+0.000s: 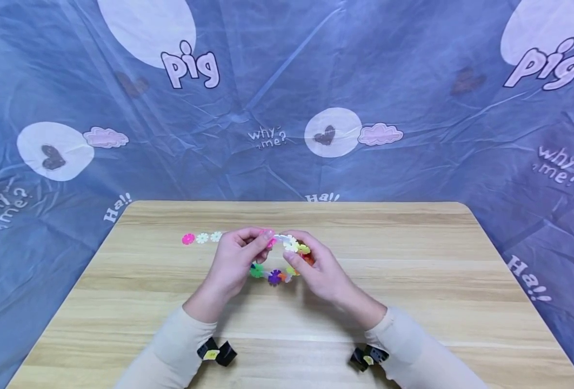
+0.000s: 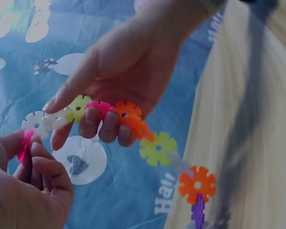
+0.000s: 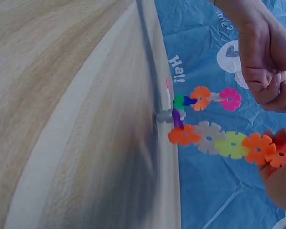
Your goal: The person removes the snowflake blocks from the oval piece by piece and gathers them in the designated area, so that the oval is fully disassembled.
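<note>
A chain of flower-shaped plastic discs in several colours (image 2: 158,148) is held between both hands above the table. My left hand (image 1: 235,259) pinches a pink disc (image 2: 25,145) between thumb and fingers, right at the white disc (image 2: 36,125) on the chain's end. My right hand (image 1: 323,270) grips the chain nearby, its fingers curled round pink and orange discs (image 2: 127,113). From there the chain sags in a curve through purple (image 1: 274,277) and green (image 1: 257,270) discs. Another pink disc (image 3: 230,99) ends an orange and white stretch below my left hand (image 3: 269,67).
On the wooden table (image 1: 413,254), left of my hands, lie a loose pink disc (image 1: 188,239) and white discs (image 1: 202,237) in a row. Black wrist mounts (image 1: 217,352) sit at both sleeves. A blue printed cloth (image 1: 248,97) hangs behind the table.
</note>
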The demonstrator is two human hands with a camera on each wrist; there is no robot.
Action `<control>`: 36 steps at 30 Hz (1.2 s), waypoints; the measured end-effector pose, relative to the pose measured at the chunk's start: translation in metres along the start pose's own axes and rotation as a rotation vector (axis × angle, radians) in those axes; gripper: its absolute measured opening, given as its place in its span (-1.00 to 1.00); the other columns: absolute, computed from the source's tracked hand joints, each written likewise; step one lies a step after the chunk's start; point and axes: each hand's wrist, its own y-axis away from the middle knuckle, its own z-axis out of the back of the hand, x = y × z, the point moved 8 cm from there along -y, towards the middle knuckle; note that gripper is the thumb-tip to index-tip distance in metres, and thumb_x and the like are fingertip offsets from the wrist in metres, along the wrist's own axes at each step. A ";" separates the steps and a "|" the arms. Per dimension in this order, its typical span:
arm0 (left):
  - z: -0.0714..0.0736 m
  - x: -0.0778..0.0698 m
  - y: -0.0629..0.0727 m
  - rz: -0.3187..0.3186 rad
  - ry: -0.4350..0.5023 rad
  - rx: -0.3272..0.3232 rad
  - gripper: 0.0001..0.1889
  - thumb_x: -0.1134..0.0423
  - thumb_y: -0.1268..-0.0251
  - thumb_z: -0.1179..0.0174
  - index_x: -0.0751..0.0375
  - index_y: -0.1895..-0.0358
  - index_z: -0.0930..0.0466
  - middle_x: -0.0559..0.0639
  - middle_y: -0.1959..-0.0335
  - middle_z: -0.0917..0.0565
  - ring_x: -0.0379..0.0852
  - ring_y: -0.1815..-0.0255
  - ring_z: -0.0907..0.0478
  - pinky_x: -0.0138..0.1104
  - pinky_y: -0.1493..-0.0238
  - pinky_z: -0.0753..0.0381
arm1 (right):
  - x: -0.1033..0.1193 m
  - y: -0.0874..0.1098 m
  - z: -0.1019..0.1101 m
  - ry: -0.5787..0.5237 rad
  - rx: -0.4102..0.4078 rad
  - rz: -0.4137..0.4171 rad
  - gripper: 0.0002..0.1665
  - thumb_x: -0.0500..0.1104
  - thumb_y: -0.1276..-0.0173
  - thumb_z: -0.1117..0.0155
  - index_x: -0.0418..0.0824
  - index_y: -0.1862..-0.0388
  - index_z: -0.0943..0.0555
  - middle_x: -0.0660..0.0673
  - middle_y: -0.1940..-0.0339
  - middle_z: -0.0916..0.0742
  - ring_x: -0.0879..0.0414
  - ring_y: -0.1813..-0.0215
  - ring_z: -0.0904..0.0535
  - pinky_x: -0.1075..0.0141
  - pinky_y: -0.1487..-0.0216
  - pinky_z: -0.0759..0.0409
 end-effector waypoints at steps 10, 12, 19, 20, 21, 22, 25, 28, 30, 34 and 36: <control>0.001 -0.001 -0.002 0.041 0.044 0.001 -0.70 0.47 -0.58 -0.19 0.11 0.38 -0.72 -0.17 0.54 -0.68 -0.28 0.55 -0.47 -0.49 0.46 -0.51 | 0.006 0.000 -0.001 0.024 -0.011 0.027 -0.48 -0.22 -0.61 -0.29 -0.22 -0.49 -0.52 -0.29 -0.27 -0.71 0.13 0.05 -0.71 0.30 -0.03 -0.78; 0.002 -0.004 -0.002 0.030 -0.015 -0.011 -0.73 0.47 -0.57 -0.20 0.17 0.37 -0.71 -0.16 0.55 -0.65 -0.27 0.55 -0.44 -0.48 0.47 -0.47 | 0.007 0.000 -0.002 0.033 -0.012 0.033 -0.47 -0.22 -0.61 -0.29 -0.22 -0.49 -0.52 -0.29 -0.29 -0.71 0.13 0.06 -0.72 0.30 -0.02 -0.78; 0.006 -0.013 0.000 -0.007 -0.259 -0.054 -0.83 0.43 -0.56 -0.22 0.46 0.27 -0.68 -0.10 0.53 -0.57 -0.23 0.52 -0.42 -0.45 0.46 -0.44 | 0.007 -0.001 -0.007 0.019 0.009 0.030 -0.46 -0.24 -0.60 -0.31 -0.23 -0.49 -0.52 -0.36 -0.28 -0.70 0.02 0.13 -0.77 0.21 0.08 -0.83; 0.006 -0.015 0.000 -0.012 -0.290 -0.052 -0.82 0.41 -0.57 -0.23 0.46 0.26 -0.68 -0.08 0.53 -0.56 -0.22 0.51 -0.42 -0.44 0.46 -0.44 | 0.007 -0.001 -0.007 0.019 0.010 0.032 -0.47 -0.24 -0.59 -0.31 -0.23 -0.49 -0.52 -0.38 -0.27 -0.70 0.02 0.14 -0.77 0.20 0.10 -0.84; 0.006 -0.016 0.001 -0.017 -0.317 -0.045 -0.81 0.39 -0.58 -0.22 0.46 0.26 -0.67 -0.07 0.54 -0.55 -0.21 0.51 -0.42 -0.44 0.46 -0.43 | 0.007 -0.001 -0.007 0.024 0.009 0.035 -0.47 -0.24 -0.59 -0.31 -0.23 -0.49 -0.52 -0.38 -0.28 -0.70 0.03 0.14 -0.77 0.21 0.10 -0.83; 0.006 -0.016 0.001 -0.020 -0.342 -0.035 -0.80 0.38 -0.60 -0.21 0.45 0.26 -0.67 -0.07 0.54 -0.53 -0.20 0.51 -0.42 -0.44 0.46 -0.42 | 0.007 -0.001 -0.007 0.035 0.006 0.041 -0.47 -0.24 -0.59 -0.32 -0.23 -0.48 -0.53 -0.36 -0.29 -0.70 0.05 0.10 -0.76 0.23 0.06 -0.83; 0.004 -0.018 0.002 -0.026 -0.389 0.013 -0.78 0.34 -0.65 -0.14 0.42 0.23 -0.63 -0.07 0.54 -0.49 -0.21 0.50 -0.39 -0.43 0.46 -0.38 | 0.008 -0.002 -0.007 0.075 -0.003 0.054 -0.48 -0.22 -0.58 -0.33 -0.20 -0.47 -0.55 -0.28 -0.35 -0.71 0.13 -0.03 -0.74 0.31 -0.08 -0.78; 0.002 -0.019 0.003 -0.038 -0.408 0.055 -0.77 0.34 -0.69 -0.08 0.42 0.21 -0.59 -0.09 0.52 -0.46 -0.23 0.49 -0.36 -0.42 0.44 -0.37 | 0.009 -0.002 -0.007 0.098 -0.006 0.057 -0.48 -0.21 -0.58 -0.34 -0.19 -0.47 -0.56 -0.22 -0.38 -0.71 0.16 -0.09 -0.72 0.32 -0.14 -0.75; 0.002 -0.019 0.004 -0.050 -0.410 0.068 -0.78 0.35 -0.69 -0.07 0.43 0.20 -0.58 -0.09 0.51 -0.45 -0.23 0.48 -0.35 -0.42 0.42 -0.37 | 0.010 -0.002 -0.007 0.098 -0.004 0.056 -0.48 -0.20 -0.59 -0.33 -0.19 -0.47 -0.55 -0.23 -0.38 -0.71 0.16 -0.07 -0.72 0.32 -0.13 -0.75; 0.002 -0.020 0.005 -0.072 -0.411 0.063 -0.78 0.34 -0.69 -0.08 0.43 0.20 -0.58 -0.09 0.49 -0.46 -0.22 0.45 -0.37 -0.41 0.39 -0.40 | 0.011 -0.001 -0.008 0.090 -0.002 0.051 -0.48 -0.20 -0.59 -0.32 -0.20 -0.48 -0.55 -0.25 -0.38 -0.71 0.16 -0.05 -0.72 0.32 -0.07 -0.77; 0.004 -0.020 0.005 -0.079 -0.412 0.049 -0.78 0.33 -0.68 -0.09 0.41 0.20 -0.59 -0.08 0.48 -0.48 -0.21 0.44 -0.39 -0.42 0.37 -0.42 | 0.011 -0.001 -0.008 0.092 -0.005 0.047 -0.47 -0.20 -0.59 -0.32 -0.19 -0.48 -0.55 -0.24 -0.40 -0.70 0.16 -0.07 -0.71 0.33 -0.08 -0.76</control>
